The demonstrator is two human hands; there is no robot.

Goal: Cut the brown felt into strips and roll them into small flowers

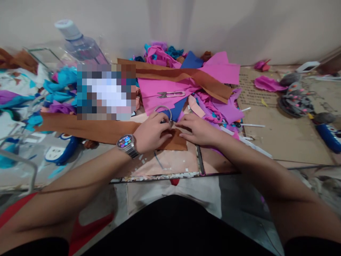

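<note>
My left hand [152, 132], with a metal-band smartwatch [125, 143] at its wrist, curls its fingers on the lower edge of a thin, pale ring [168, 111], which looks like a narrow tape roll. Opposite it, my right hand [199, 130] stretches its fingers toward the ring's lower edge. Its thumb and index finger are apart, and nothing shows between them. Under both hands runs a long brown crepe-paper strip [112, 131], its right end below my fingers. Beyond the ring lie pink paper [154, 89], a blue piece [179, 111] and thread snips [171, 94].
A clear bottle [85, 48] with a white cap stands at the back left. Blue-and-white power strips [62, 147] lie at the left and far right. Cardboard [269, 124] covers the right side. Scraps heap against the wall, and a pixelated patch hides something left of centre.
</note>
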